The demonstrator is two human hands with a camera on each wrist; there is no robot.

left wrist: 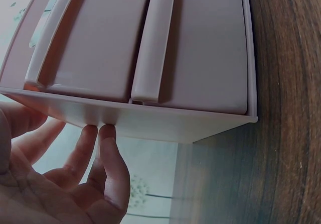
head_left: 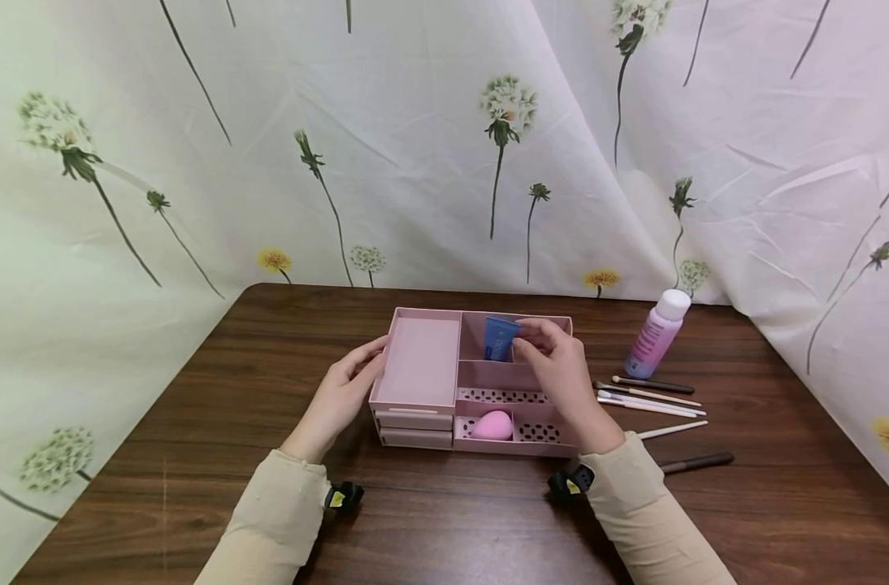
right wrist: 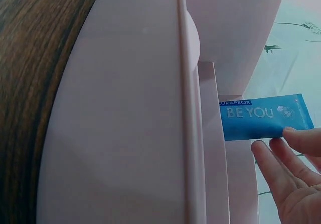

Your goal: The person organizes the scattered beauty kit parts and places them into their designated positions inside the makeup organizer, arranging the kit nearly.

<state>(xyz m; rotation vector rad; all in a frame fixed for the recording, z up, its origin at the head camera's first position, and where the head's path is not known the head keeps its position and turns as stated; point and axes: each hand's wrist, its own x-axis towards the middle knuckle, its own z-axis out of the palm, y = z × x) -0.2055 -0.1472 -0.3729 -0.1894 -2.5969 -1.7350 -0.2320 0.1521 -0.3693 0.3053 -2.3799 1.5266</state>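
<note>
Could drop the blue plastic tube with a flat crimped end (head_left: 500,338) askew in the rear compartment (head_left: 473,335) of the pale pink rectangular plastic organizer (head_left: 421,349), right of frame centre, through pinching only its upper edge between right hand (head_left: 561,370) thumb and fingers. Rests left hand (head_left: 342,392) fingertips against the organizer's left side, loosely bent, grasping nothing. Looks, as to the tube, smooth, "BE YOU"-lettered, near upright, lower end hidden.

Blue "BE YOU" tube (right wrist: 253,123), right hand (right wrist: 301,190) pinching its edge, pink organizer (right wrist: 118,118), wooden tabletop (right wrist: 35,73)
</note>
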